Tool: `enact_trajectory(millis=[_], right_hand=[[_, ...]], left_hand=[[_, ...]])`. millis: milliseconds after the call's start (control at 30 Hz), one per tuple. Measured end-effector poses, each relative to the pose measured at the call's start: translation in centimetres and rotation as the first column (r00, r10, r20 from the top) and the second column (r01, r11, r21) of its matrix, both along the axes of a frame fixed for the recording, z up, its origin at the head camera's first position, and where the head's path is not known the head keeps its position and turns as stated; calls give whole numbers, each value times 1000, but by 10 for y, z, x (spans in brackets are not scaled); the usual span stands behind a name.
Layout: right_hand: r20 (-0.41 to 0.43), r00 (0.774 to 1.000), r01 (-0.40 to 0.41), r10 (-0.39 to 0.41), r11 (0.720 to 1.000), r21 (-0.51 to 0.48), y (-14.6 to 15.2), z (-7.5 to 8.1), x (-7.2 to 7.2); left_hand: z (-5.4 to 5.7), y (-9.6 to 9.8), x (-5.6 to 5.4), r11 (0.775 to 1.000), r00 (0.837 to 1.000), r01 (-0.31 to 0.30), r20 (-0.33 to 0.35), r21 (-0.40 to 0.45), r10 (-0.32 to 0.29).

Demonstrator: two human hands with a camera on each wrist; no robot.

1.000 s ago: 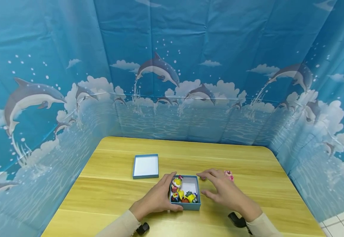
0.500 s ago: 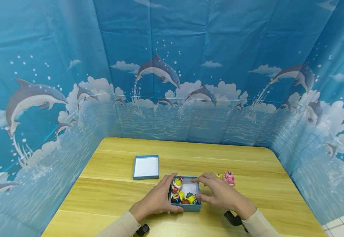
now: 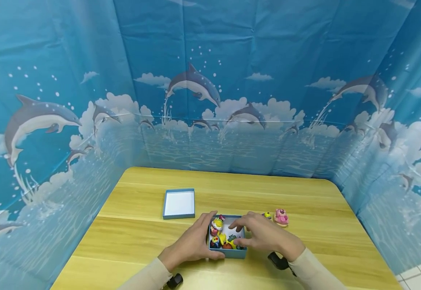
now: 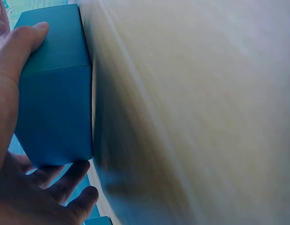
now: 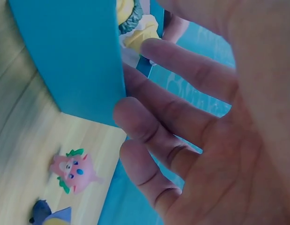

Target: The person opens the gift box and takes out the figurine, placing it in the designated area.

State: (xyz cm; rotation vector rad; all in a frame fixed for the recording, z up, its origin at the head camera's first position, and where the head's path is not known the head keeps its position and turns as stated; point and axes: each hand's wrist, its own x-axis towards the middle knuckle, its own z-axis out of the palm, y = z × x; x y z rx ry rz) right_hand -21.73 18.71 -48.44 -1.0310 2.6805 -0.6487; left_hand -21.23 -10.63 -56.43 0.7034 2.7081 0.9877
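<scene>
My left hand holds a small blue open box from its left side, thumb on the near wall and fingers toward the far wall. In the left wrist view the thumb and fingertips lie against the blue box. Several small toy figurines lie inside along its left and near sides. Over the box's right part is my right hand, fingers spread and reaching inside. In the right wrist view its index fingertip is close to a yellow figurine; whether they touch, I cannot tell. No held thing shows.
A blue box lid lies white inside up, behind and left of the box. To the right stand a pink figurine and a small yellow one. The right wrist view shows a pink-and-green figurine on the wooden table.
My right hand has moved left from beside the box to over its right part, uncovering the yellow and pink figurines behind it. My left hand has stayed on the box.
</scene>
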Motion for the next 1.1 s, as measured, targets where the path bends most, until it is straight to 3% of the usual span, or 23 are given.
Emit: enact_trajectory(millis=[467,1100], right_hand=[[25,998,-53,52,998,29,-14,-2,-8],[-8,1000,-23,23,999,30,-21,-5,-9]], left_hand=[[-2,0,-1,1000,1000,5,-2,6,-5],[1,0,1,1000,1000,13,-17,16,-13]])
